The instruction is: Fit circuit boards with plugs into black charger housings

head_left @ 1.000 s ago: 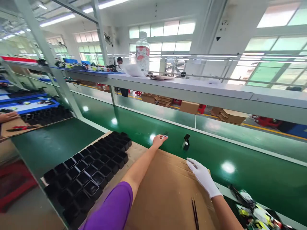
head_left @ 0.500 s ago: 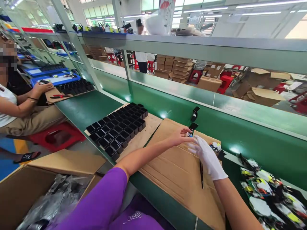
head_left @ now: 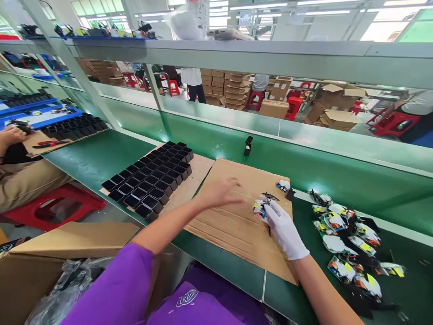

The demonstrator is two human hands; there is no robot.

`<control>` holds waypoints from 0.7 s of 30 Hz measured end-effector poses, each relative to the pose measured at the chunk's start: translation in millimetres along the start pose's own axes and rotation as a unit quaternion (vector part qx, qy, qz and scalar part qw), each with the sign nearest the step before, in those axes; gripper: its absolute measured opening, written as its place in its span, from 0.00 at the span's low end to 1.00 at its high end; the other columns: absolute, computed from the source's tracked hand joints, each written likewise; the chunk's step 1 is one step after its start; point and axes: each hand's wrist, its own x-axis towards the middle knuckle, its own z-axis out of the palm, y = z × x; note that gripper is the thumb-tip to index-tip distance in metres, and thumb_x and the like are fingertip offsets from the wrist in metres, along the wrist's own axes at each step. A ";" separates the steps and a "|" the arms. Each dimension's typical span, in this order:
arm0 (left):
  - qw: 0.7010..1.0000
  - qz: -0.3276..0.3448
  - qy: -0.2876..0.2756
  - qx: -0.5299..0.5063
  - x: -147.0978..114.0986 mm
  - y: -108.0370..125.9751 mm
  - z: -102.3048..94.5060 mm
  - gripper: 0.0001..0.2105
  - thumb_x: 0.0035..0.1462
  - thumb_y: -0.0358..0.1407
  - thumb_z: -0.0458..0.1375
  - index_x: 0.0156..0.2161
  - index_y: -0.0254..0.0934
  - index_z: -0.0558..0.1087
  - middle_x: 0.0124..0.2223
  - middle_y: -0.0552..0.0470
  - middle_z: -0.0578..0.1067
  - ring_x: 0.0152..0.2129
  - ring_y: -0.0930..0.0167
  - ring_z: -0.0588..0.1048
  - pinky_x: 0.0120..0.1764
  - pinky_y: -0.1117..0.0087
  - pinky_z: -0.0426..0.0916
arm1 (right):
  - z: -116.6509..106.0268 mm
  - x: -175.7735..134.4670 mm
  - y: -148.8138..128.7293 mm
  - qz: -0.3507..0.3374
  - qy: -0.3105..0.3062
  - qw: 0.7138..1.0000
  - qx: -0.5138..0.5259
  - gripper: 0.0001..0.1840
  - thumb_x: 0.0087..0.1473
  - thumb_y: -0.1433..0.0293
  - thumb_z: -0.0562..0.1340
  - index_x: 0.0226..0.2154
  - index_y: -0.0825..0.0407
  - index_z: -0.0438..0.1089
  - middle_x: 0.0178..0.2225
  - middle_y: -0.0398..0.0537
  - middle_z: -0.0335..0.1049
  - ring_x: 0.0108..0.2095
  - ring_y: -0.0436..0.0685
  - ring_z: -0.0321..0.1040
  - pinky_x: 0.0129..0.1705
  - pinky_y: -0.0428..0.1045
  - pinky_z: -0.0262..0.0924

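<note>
My right hand, in a white glove, grips a small circuit board assembly with white, orange and blue parts and a black piece at its top. It is held over the cardboard sheet. A dark thin tool lies partly hidden under that hand. Bare and slightly blurred, my left hand hovers above the cardboard with its fingers apart and nothing in them. Another circuit board rests near the sheet's far right corner. Rows of black open housings stand to the left of my left hand.
Several board assemblies are heaped on the green bench at right. A small black device stands at the back. At lower left is an open carton with plastic bags. A co-worker's hand is at far left, near red pliers.
My hands have separated. The left has let go and moved left, its fingers now apart; the right has moved lower with the board assembly. The view has turned to the right.
</note>
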 end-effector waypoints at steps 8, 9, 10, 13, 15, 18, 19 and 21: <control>0.909 -0.292 0.117 0.274 2.2 -77.2 -53.1 0.23 0.60 0.39 0.56 0.52 0.18 0.71 0.56 0.16 0.69 0.56 0.38 0.66 0.53 0.44 0.63 | -24.1 -2.8 -16.0 -0.034 0.061 0.990 0.125 0.28 0.40 0.49 0.75 0.37 0.50 0.75 0.31 0.45 0.77 0.31 0.55 0.77 0.33 0.48 0.73; 0.904 -0.296 0.117 0.286 3.8 -83.5 -52.8 0.22 0.60 0.39 0.55 0.52 0.19 0.71 0.55 0.18 0.71 0.55 0.40 0.68 0.51 0.47 0.64 | -25.3 -0.8 -16.5 -0.032 0.065 0.988 0.135 0.27 0.43 0.48 0.73 0.37 0.51 0.75 0.30 0.45 0.76 0.30 0.55 0.77 0.32 0.48 0.73; 0.902 -0.295 0.116 0.294 5.3 -89.3 -52.0 0.21 0.60 0.39 0.54 0.52 0.21 0.71 0.54 0.20 0.72 0.54 0.42 0.69 0.50 0.49 0.65 | -26.3 1.1 -16.4 -0.031 0.069 0.987 0.144 0.25 0.46 0.49 0.72 0.37 0.51 0.75 0.30 0.45 0.76 0.30 0.55 0.77 0.32 0.48 0.73; 0.901 -0.279 0.114 0.311 7.9 -103.4 -49.4 0.20 0.60 0.42 0.54 0.50 0.26 0.72 0.52 0.26 0.75 0.51 0.46 0.71 0.46 0.53 0.67 | -28.5 4.4 -14.0 -0.028 0.079 0.981 0.176 0.21 0.49 0.51 0.71 0.35 0.50 0.75 0.30 0.44 0.76 0.30 0.54 0.77 0.32 0.48 0.74; 0.900 -0.271 0.116 0.320 8.6 -109.9 -47.9 0.19 0.59 0.45 0.54 0.47 0.32 0.73 0.51 0.32 0.77 0.50 0.48 0.71 0.44 0.54 0.67 | -29.7 5.0 -12.5 -0.030 0.084 0.976 0.197 0.18 0.50 0.53 0.72 0.34 0.49 0.74 0.30 0.43 0.75 0.30 0.53 0.76 0.33 0.47 0.74; 0.895 -0.271 0.125 0.331 9.2 -117.1 -44.8 0.17 0.58 0.46 0.54 0.45 0.37 0.75 0.47 0.37 0.78 0.48 0.49 0.70 0.43 0.54 0.67 | -31.5 4.9 -12.3 -0.038 0.085 0.970 0.223 0.18 0.50 0.54 0.72 0.35 0.49 0.74 0.30 0.43 0.75 0.31 0.53 0.76 0.37 0.48 0.75; 0.892 -0.273 0.133 0.334 9.3 -119.3 -43.6 0.17 0.58 0.46 0.53 0.45 0.38 0.75 0.47 0.37 0.78 0.48 0.49 0.69 0.43 0.53 0.67 | -31.9 4.7 -12.8 -0.042 0.085 0.969 0.230 0.18 0.50 0.54 0.72 0.36 0.49 0.74 0.30 0.43 0.75 0.31 0.53 0.76 0.38 0.49 0.75; 0.902 -0.263 0.150 0.306 9.3 -124.1 -41.4 0.17 0.57 0.46 0.53 0.45 0.40 0.75 0.47 0.39 0.78 0.49 0.48 0.68 0.45 0.49 0.65 | -32.3 4.3 -14.0 -0.051 0.086 0.966 0.240 0.20 0.49 0.54 0.72 0.37 0.49 0.73 0.31 0.43 0.75 0.31 0.54 0.76 0.40 0.51 0.76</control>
